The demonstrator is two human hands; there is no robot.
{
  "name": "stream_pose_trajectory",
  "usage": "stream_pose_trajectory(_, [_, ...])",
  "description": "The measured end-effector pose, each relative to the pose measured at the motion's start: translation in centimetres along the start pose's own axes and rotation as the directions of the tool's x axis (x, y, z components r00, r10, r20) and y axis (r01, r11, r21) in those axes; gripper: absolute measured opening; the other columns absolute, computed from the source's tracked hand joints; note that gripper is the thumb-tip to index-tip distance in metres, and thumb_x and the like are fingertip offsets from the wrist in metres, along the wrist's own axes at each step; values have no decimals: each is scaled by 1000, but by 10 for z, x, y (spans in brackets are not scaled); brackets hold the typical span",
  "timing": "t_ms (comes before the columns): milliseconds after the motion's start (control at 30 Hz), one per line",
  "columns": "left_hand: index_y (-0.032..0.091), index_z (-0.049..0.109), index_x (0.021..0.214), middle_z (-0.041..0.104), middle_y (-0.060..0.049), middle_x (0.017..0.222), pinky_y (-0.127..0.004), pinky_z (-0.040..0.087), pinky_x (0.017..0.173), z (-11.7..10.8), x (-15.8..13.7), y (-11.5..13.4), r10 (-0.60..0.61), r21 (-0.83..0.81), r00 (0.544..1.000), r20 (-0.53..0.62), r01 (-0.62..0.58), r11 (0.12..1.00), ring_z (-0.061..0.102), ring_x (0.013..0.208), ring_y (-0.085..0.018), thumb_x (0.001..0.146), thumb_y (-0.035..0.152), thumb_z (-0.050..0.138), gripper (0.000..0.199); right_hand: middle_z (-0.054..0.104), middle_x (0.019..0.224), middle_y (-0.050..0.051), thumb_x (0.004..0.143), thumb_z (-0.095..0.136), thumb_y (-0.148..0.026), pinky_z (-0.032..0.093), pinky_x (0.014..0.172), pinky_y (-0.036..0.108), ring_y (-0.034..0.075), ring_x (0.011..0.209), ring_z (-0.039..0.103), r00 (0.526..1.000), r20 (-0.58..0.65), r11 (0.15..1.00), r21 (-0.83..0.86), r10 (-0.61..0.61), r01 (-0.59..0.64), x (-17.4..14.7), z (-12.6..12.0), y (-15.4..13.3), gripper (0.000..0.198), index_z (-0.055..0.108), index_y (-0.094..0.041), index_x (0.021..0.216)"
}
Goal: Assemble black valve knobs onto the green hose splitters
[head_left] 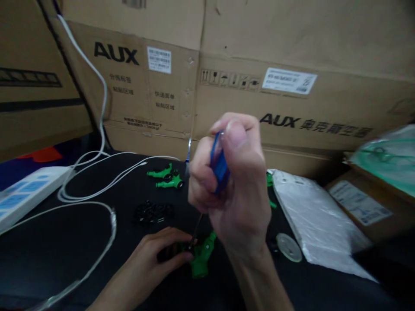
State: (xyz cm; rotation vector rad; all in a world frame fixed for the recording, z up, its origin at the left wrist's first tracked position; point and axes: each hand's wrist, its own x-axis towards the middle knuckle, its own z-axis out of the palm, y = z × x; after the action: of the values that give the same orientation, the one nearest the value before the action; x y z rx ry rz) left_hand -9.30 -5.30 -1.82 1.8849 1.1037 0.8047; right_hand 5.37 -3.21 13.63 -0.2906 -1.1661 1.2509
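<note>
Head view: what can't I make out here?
All in the head view:
Green part: left end, behind the left hand.
Blue handle: partly wrapped by the right hand.
Power strip: near end, cut off by the left edge.
Left barcode label: fine print, small and blurred.

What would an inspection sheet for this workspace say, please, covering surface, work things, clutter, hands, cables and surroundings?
Surface: dark table, bearing many small things.
Work things: green part; blue-handled tool, shaft pointing down towards it, exact contact unclear.
Clutter: black pieces heaped, other green parts behind; white packet and round disc at right.
Hands: left hand holds the green part; right hand grips the tool.
Cables: white cable loops beside the power strip; pale cable curves nearer.
Surroundings: AUX cartons stand behind.
</note>
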Motion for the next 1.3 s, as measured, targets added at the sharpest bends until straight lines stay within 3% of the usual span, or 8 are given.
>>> stream_pose_trajectory(133, [30, 81, 105, 81, 0, 103, -25, 61, 79, 1, 4, -7, -35, 28, 999, 18, 35, 999, 76, 85, -21, 87, 38, 72, 22, 42, 61, -7, 99, 44, -43, 29, 39, 22, 9, 41, 32, 997, 72, 1000, 22, -2, 0, 1, -4, -1, 24, 58, -26, 90])
stream_pose_trajectory(267, [32, 82, 99, 82, 3, 88, -23, 61, 65, 4, 4, -12, -13, 40, 999, -34, 14, 999, 75, 70, -21, 85, 41, 72, 20, 58, 71, -9, 88, 65, -36, 43, 48, 22, 8, 45, 48, 996, 57, 995, 72, 63, -67, 0, 3, -2, 25, 42, -28, 91])
stream_pose_trajectory(367, [33, 83, 96, 83, 3, 86, -24, 63, 70, 4, 4, -14, 6, 47, 999, -49, -4, 999, 77, 74, -22, 83, 41, 74, 18, 51, 61, -14, 83, 73, -37, 34, 40, 13, 3, 38, 35, 988, 38, 981, 118, 148, -152, -1, 5, -1, 40, 35, -29, 91])
stream_pose_trajectory(533, [34, 83, 97, 83, 2, 91, -25, 64, 76, 3, 6, -9, 16, 57, 996, -89, -11, 998, 79, 83, -22, 83, 37, 74, 17, 37, 55, -9, 99, 48, -45, 19, 38, 15, 6, 44, 22, 993, 91, 982, 166, 77, -91, -2, -4, 3, 25, 58, -22, 97])
stream_pose_trajectory(733, [33, 82, 90, 82, 2, 90, -25, 64, 78, 4, 2, -4, 87, 60, 986, -144, -79, 995, 77, 82, -22, 84, 40, 73, 13, 56, 71, -6, 90, 62, -51, 41, 47, 22, 8, 47, 48, 992, 109, 986, 143, 69, -84, -2, -7, -1, 28, 48, -27, 90])
stream_pose_trajectory(1000, [29, 80, 73, 79, 0, 72, -23, 63, 63, 4, 9, 4, 97, 41, 985, -140, -92, 995, 74, 63, -20, 81, 46, 74, 20, 41, 59, -11, 83, 72, -45, 17, 39, 17, 6, 46, 23, 986, 78, 976, 145, 150, -160, -4, -5, -12, 31, 48, -27, 89])
stream_pose_trajectory(1200, [29, 82, 81, 81, 0, 77, -22, 64, 65, 4, 4, 0, 80, 87, 988, -130, -70, 994, 77, 68, -20, 84, 46, 71, 20, 51, 72, -7, 89, 63, -53, 39, 51, 22, 8, 49, 42, 982, 145, 975, 166, 121, -145, -1, -5, -12, 30, 50, -26, 89])
stream_pose_trajectory(1300, [30, 82, 87, 82, 0, 83, -23, 64, 69, 5, 1, -7, 62, 121, 984, -169, -42, 992, 78, 75, -22, 84, 49, 72, 22, 51, 65, -11, 81, 73, -53, 32, 42, 17, 7, 43, 38, 977, 112, 954, 221, 181, -202, -3, -3, -8, 43, 38, -30, 92])
